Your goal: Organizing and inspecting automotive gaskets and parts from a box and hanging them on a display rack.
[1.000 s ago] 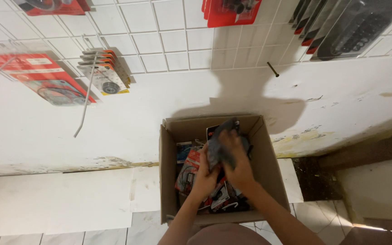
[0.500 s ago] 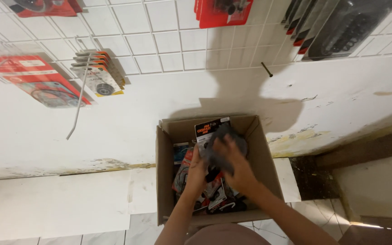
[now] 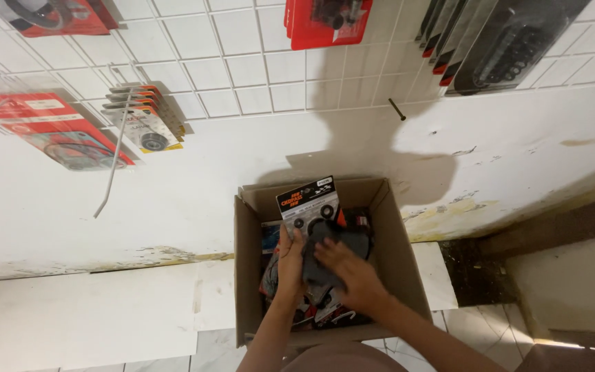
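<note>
An open cardboard box (image 3: 397,272) stands on the floor against a white wall, filled with packaged parts. My left hand (image 3: 289,265) grips a stack of flat packages (image 3: 309,203) and holds it upright in the box; its black card top shows small round parts. My right hand (image 3: 347,272) rests on a dark grey cloth (image 3: 321,262) pressed against the front of that stack. Red and black packages lie underneath, partly hidden by my hands.
A white wire grid panel (image 3: 242,69) on the wall above carries hanging blister packs: red ones (image 3: 325,21) at top, black ones (image 3: 511,41) at right, bearing packs (image 3: 142,120) at left. A bare metal hook (image 3: 111,172) sticks out. Dark floor recess (image 3: 518,255) at right.
My left hand has raised the stack of packages so its black card top now stands clear above the box contents. My right hand moved down across it with the cloth.
</note>
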